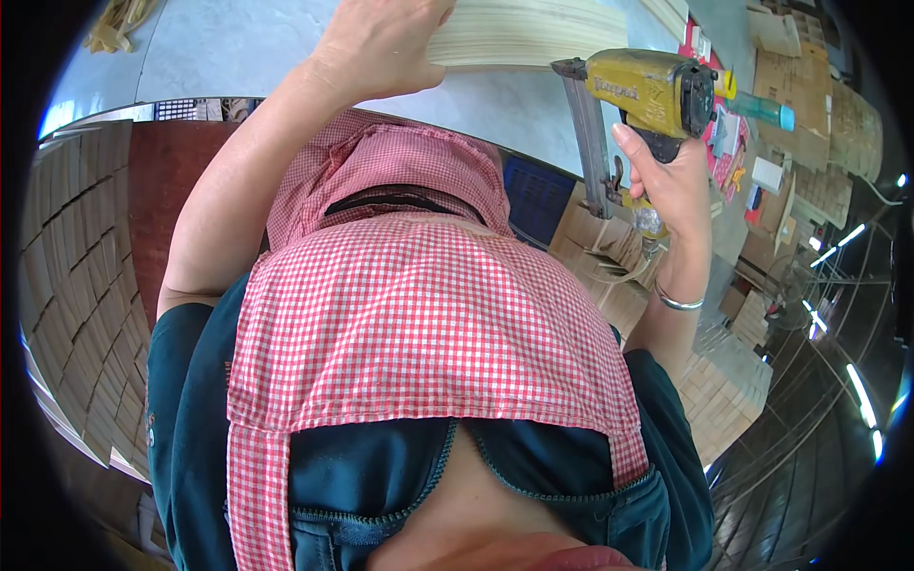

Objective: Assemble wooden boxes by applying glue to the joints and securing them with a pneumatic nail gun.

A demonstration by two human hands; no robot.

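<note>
My right hand [671,181] is wrapped round the dark handle of a yellow pneumatic nail gun [643,90]. The gun is held over the right side of the table, with its nose beside the right end of a pale wooden board [533,33]. A long grey magazine [583,143] runs from the nose toward me. At the top of the view, my left hand [386,48] is closed at the board's left end, thumb on the near side. The upper edge of the picture cuts off some of its fingers and the far part of the board.
The board lies on a pale grey tabletop [238,48]. Wood strips [116,24] lie at its far left. Stacked wood pieces [76,285] stand to my left, and more wooden stacks [728,381] to my right. A teal hose fitting [762,111] sticks out behind the gun.
</note>
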